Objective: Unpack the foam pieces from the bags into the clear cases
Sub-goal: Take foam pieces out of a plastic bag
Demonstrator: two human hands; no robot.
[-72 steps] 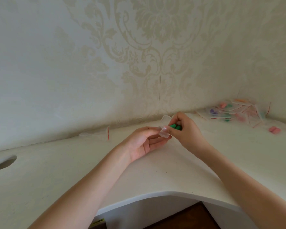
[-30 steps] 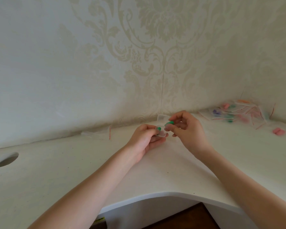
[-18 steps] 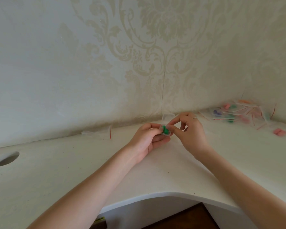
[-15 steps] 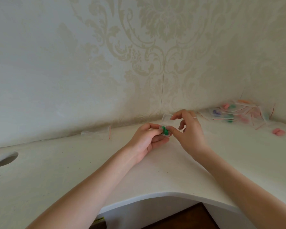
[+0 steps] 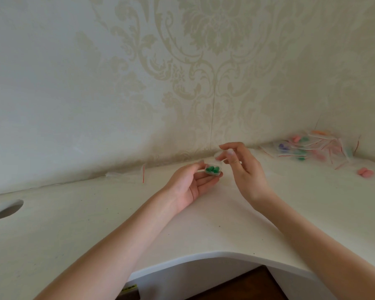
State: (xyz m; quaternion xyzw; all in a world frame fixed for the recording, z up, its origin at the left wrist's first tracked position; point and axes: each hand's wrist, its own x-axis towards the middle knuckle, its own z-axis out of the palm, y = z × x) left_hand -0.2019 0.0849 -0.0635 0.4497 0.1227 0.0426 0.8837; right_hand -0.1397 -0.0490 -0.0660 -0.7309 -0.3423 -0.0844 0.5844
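Note:
A small clear case (image 5: 213, 172) lies on the fingers of my left hand (image 5: 187, 185), with my thumb against its near edge, just above the white desk (image 5: 95, 224). Two green foam pieces (image 5: 212, 169) lie inside the case. Its clear lid (image 5: 218, 155) stands open above it. My right hand (image 5: 244, 169) is right beside the case, thumb and forefinger pinching the lid's top edge.
A heap of small bags (image 5: 307, 149) with coloured foam pieces lies at the back right by the wall corner. Two loose pink foam pieces (image 5: 364, 171) lie further right. An empty bag with a red strip (image 5: 129, 175) lies back left. A round cable hole (image 5: 6, 210) is far left.
My right hand carried the green foam pieces to the case and pushed them in. It has now let go of them and lifted to the lid. The left hand has kept hold of the case.

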